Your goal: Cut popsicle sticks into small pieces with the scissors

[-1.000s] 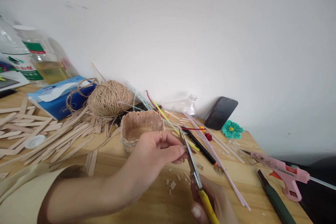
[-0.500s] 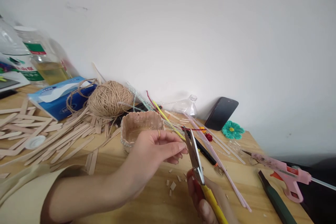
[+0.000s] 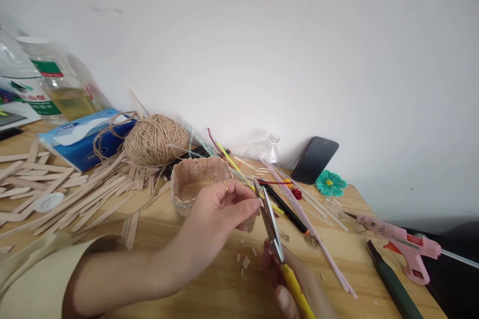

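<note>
My left hand [image 3: 228, 204], with a ring on one finger, is pinched in front of a small wooden-stick basket [image 3: 202, 179]; what its fingertips hold is too small to name. My right hand [image 3: 288, 284] grips yellow-handled scissors [image 3: 275, 232], their blades slightly parted and pointing up beside the left fingertips. Small wood scraps [image 3: 245, 262] lie on the wooden table [image 3: 209, 286] below the hands.
Many craft sticks [image 3: 90, 199], a twine ball [image 3: 155, 139] and a blue tissue pack [image 3: 88, 139] lie left. Rightward are a phone [image 3: 315, 159], a teal flower [image 3: 331, 183], pink straws [image 3: 318, 239], a pink glue gun [image 3: 406, 244] and a dark green tool [image 3: 392, 279].
The scissors and my right hand have moved slightly left, bringing the blades closer to my left fingertips. My left hand has shifted a little left and up, still pinched.
</note>
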Demonstrator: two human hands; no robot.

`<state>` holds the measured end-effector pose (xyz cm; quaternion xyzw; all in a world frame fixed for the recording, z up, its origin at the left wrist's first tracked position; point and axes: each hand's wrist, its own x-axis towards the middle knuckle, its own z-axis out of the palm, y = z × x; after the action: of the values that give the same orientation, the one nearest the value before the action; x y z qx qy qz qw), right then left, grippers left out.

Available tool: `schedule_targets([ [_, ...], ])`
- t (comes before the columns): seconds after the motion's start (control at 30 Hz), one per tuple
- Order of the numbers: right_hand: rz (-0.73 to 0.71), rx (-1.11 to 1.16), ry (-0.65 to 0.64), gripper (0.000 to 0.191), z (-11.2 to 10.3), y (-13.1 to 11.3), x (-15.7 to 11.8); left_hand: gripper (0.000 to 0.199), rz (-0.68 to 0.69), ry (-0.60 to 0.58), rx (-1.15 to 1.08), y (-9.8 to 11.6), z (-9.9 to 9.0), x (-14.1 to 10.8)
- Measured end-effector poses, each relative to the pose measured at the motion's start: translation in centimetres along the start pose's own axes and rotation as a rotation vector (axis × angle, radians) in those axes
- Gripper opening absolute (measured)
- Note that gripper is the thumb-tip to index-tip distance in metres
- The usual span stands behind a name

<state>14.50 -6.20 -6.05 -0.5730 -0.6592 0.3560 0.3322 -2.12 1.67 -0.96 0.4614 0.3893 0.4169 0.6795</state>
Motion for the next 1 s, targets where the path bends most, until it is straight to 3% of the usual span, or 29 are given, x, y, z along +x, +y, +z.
schedule_targets([
  [0.63,-0.007,0.084,0.020,0.062,0.3,0.5,-0.1,0.009,-0.016,-0.046,0.001,-0.2,0.1,-0.1],
  [1.0,0.018,0.074,-0.032,0.064,-0.4,0.8,-0.3,0.007,-0.038,-0.065,0.030,0.2,0.0,0.2],
])
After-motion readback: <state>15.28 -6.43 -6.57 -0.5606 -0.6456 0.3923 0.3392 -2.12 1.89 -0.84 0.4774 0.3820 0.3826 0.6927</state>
